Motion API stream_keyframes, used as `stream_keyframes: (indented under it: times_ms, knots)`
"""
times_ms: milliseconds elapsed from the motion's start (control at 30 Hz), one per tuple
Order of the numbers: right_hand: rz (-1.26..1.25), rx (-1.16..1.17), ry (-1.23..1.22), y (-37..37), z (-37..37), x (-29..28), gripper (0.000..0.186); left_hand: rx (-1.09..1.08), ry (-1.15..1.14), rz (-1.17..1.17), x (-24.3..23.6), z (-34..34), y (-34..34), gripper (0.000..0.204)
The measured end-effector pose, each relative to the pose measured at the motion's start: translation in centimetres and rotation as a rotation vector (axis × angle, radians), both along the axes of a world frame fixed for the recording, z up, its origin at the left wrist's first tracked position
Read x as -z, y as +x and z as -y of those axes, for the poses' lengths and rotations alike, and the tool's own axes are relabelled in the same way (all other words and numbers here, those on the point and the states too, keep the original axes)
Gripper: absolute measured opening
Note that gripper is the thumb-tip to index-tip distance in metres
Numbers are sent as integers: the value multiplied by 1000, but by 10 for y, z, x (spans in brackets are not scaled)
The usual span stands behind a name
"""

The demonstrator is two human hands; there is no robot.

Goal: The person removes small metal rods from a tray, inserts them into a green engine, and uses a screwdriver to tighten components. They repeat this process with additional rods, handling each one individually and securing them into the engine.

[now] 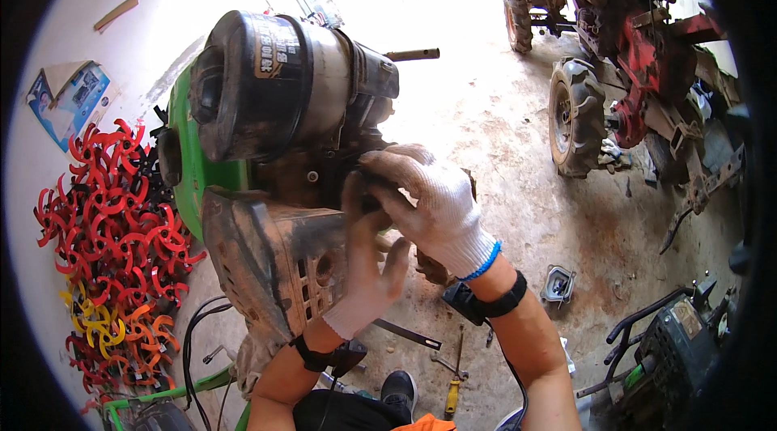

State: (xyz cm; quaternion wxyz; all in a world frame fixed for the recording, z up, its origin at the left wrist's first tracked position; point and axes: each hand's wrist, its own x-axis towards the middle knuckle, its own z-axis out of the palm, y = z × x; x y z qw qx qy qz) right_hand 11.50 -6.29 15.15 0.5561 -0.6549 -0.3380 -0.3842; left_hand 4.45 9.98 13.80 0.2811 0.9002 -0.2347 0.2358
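Observation:
Both my hands wear pale knitted work gloves and work at the side of a dirty small engine. My right hand has its fingers curled in against the engine below the air filter; whatever they grip is hidden behind them. Just below, my left hand reaches up beside the muffler guard, blurred, with its thumb apart from its stretched fingers. I see nothing held in it. A large black and grey air filter housing sits on top, and a green tank shows behind it.
Red curved tiller blades lie heaped at left, with yellow blades among them. A yellow-handled screwdriver and a small metal tray lie on the floor. A red tractor stands at right, a black machine below it.

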Motion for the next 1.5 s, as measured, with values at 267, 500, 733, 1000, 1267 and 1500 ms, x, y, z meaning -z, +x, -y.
stream_keyframes:
  times_ms: [267, 500, 733, 1000, 1267, 1500]
  knots:
    - [-124, 57, -145, -8, 8, -5, 30, 192, -70, 129, 10, -8, -27, 56]
    - [-183, 244, -381, -13, 15, -19, 28, 136, -108, -70, 13, -5, -39, 53]
    - [23, 282, -268, -14, 14, -25, 26, 161, -134, 3, 17, -5, -32, 48]
    - [-79, 382, -417, -22, 17, -21, 21, 163, -174, -16, 20, -5, -32, 46]
    - [-103, 377, -439, -18, 19, -20, 21, 122, -131, -8, 19, -6, -32, 42]
    - [-31, 383, -508, -15, 23, -21, 18, 113, -124, -20, 20, -3, -34, 34]
